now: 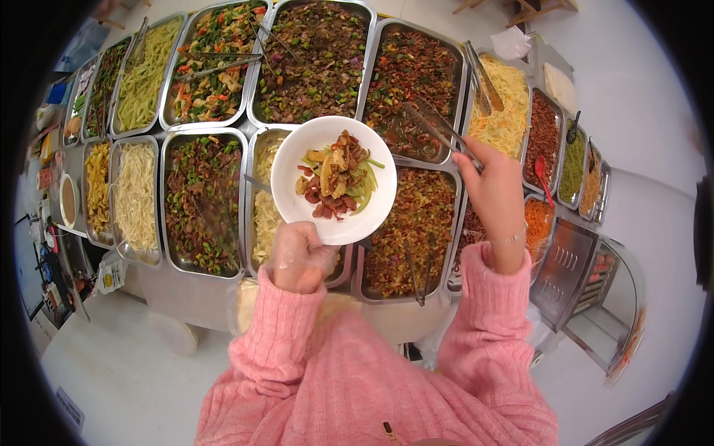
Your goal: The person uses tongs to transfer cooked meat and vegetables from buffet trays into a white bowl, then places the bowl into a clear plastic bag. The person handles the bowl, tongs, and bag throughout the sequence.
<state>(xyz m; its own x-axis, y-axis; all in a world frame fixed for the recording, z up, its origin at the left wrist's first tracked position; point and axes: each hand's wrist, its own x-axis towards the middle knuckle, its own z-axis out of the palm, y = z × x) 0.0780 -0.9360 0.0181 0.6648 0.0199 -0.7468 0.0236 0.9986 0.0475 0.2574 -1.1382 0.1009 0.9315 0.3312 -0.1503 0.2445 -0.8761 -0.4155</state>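
My left hand [299, 256], in a clear thin glove, grips the near rim of a white bowl [287, 178]. Inside it lie meat pieces, yellowish chunks and green strips [338, 178]. Metal tongs [439, 132] are held in my right hand [487, 182], their tips reaching into a tray of dark red-brown chopped food in sauce [413, 70]. Whether the tips hold any food, I cannot make out. Below the tongs is a tray of diced reddish-yellow food [413, 230], with another pair of tongs [416, 275] resting in it. The bowl covers part of the trays beneath it.
Several steel trays stand in two rows, among them green strips [149, 67], mixed vegetables [216, 97] and pale shreds [137, 197]. Yellow shreds [502, 97] with tongs and a red spoon [541, 172] lie to the right. A steel-and-glass appliance [587, 275] stands near right.
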